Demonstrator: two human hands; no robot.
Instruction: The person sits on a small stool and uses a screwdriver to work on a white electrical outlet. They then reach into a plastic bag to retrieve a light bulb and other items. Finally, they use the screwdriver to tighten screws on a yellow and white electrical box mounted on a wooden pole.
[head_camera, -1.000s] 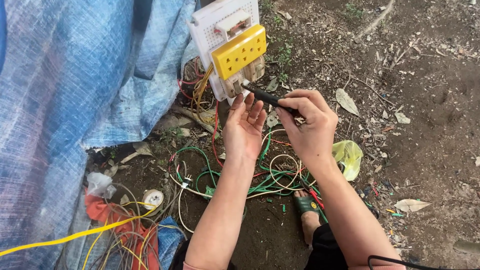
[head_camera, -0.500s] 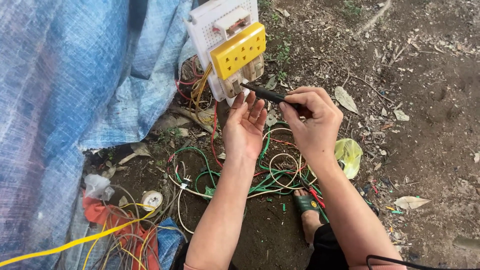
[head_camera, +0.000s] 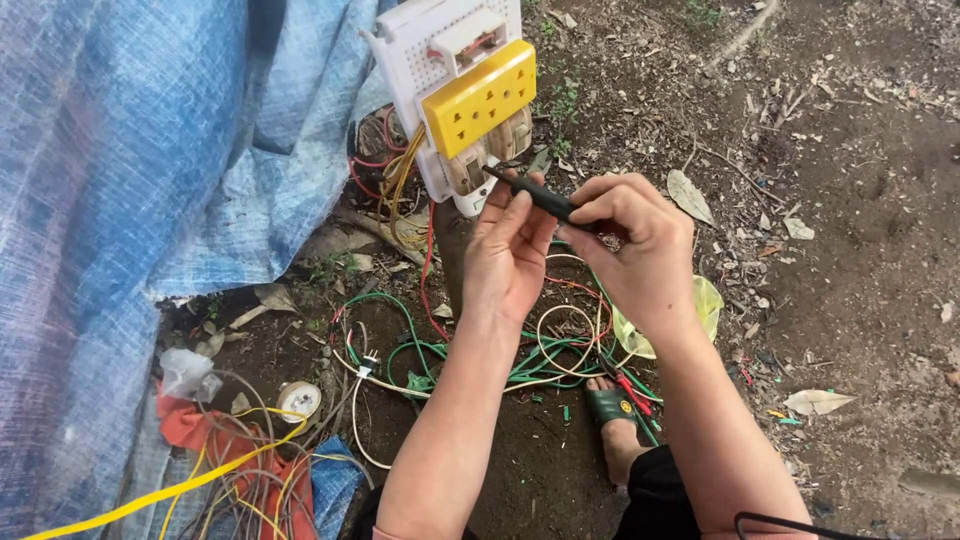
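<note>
Bare dirt w/ loose wires (head_camera: 560, 350); right hand (head_camera: 630, 250) pinched screwdriver (head_camera: 535, 195) at board (head_camera: 450, 90), left hand (head_camera: 505, 260) open beside; tip could slip onto bare contacts.

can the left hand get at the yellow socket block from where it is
Probably yes: the left hand sits just below the yellow socket block, with only the black tool in the right hand nearby.

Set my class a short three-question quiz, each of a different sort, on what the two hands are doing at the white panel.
1. True or false: the right hand holds a slim black screwdriver.
2. The socket block on the white perforated plastic panel is: A red, B yellow, C blue?
3. What does the left hand do?

Key: 1 true. 2 B, the yellow plastic socket block. 3 It is raised open, fingertips at the panel's lower edge, holding nothing.
</note>
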